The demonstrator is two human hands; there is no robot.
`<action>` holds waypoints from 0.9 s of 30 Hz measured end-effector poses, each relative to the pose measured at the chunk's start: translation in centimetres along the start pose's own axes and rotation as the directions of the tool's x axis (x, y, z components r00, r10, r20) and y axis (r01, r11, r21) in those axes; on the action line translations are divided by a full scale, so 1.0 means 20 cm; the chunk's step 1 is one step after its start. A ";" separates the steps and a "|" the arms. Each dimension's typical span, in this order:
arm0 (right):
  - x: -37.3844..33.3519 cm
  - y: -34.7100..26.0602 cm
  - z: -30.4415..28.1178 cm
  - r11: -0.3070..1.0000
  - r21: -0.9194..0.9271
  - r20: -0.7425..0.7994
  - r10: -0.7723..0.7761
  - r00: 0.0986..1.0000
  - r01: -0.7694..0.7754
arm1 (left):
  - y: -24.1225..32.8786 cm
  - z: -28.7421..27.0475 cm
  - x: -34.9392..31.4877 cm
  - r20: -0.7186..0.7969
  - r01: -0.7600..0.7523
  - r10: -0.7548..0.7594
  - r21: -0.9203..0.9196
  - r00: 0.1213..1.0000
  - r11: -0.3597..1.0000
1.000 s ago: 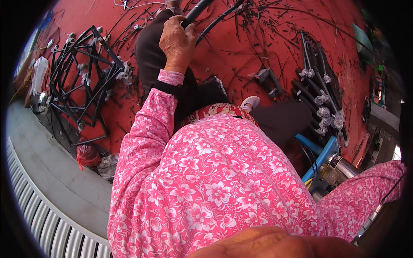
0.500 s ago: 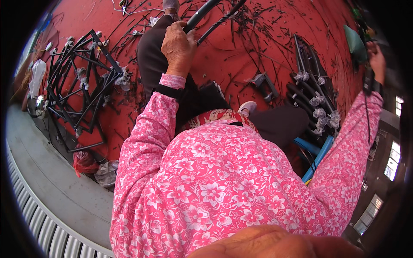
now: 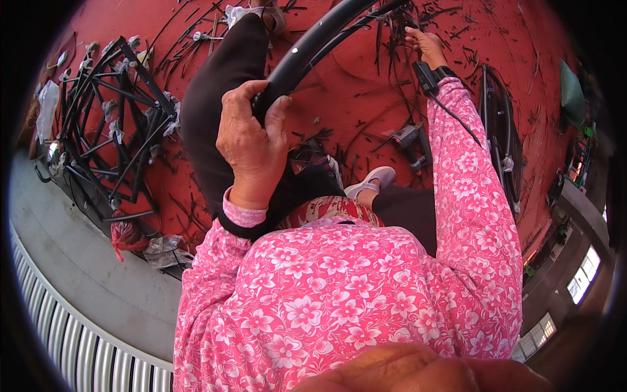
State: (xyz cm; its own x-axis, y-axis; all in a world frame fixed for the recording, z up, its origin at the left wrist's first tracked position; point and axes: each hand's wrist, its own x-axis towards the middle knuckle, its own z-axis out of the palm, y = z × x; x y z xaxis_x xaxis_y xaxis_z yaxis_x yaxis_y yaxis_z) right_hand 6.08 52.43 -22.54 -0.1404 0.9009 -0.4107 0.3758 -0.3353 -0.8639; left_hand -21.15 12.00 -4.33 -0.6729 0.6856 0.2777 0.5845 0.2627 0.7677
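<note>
My left hand [image 3: 251,140] is closed around the near end of a thick black curved tube [image 3: 307,47]. From there the tube rises away from me to the upper right, and a thinner dark bar [image 3: 349,31] runs alongside it. Near the far part of that tube, my right hand [image 3: 428,49] reaches out with fingers bent together and pointing left. Whatever it may be pinching is too small to make out. A small black device [image 3: 425,78] with a cable is strapped at my right wrist.
Black tubular frames [image 3: 121,124] with plastic-wrapped joints are piled at left. More black tubes [image 3: 499,127] lie at right. Dark strips litter the red floor [image 3: 353,108], near a grey-black tool [image 3: 408,137]. A red bag [image 3: 127,236] sits lower left; a green bag [image 3: 572,95] far right.
My right hand has swung from the far right edge in to the tube's far part. My left hand has come closer to me with the tube, which now sits lower and nearer.
</note>
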 end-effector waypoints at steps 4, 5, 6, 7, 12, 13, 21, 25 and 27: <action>-0.07 0.19 0.21 0.983 0.056 0.131 0.165 0.978 -0.174 | 0.02 -0.07 -0.02 0.005 0.014 -0.014 -0.020 1.000 1.000; -0.11 0.24 0.26 0.981 0.037 0.146 0.181 0.973 -0.188 | 0.02 -0.07 -0.02 -0.002 0.006 -0.006 -0.022 1.000 1.000; -0.15 0.26 0.31 0.985 0.009 0.190 0.170 0.967 -0.175 | 0.02 -0.08 -0.02 0.003 0.018 -0.017 -0.033 1.000 0.999; -0.20 0.29 0.35 0.977 -0.039 0.196 0.214 0.957 -0.210 | 0.02 -0.09 -0.02 0.006 0.021 -0.021 -0.019 1.000 1.000; -0.67 0.35 0.41 0.861 -0.500 0.544 0.397 0.739 -0.094 | 0.02 -0.07 -0.01 0.003 0.040 -0.040 -0.022 0.999 0.999; -0.82 0.32 0.34 0.826 -0.564 0.627 0.420 0.656 0.010 | 0.01 -0.06 0.00 -0.003 0.027 -0.027 -0.022 1.000 0.999; -1.81 -0.45 -0.23 0.645 -0.758 0.610 0.646 0.459 0.100 | -0.06 0.04 0.01 -0.021 -0.020 0.020 -0.028 1.000 0.999; -1.64 -1.08 -0.80 0.586 -0.804 0.340 0.315 0.886 0.100 | -0.11 0.08 0.02 -0.016 -0.037 0.037 -0.057 0.999 0.998; -1.38 -1.49 -1.12 0.390 -0.905 0.198 0.031 0.980 0.170 | -0.13 0.11 0.03 -0.020 -0.059 0.058 -0.052 0.998 0.997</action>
State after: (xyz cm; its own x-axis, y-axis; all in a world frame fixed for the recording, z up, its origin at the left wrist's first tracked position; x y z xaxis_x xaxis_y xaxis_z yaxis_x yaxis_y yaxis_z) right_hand 19.29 43.77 21.03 -0.3071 0.8176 -0.4870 0.9516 0.2722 -0.1430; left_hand -22.07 13.11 -7.40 -0.6468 0.6859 0.3333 0.5989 0.1863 0.7789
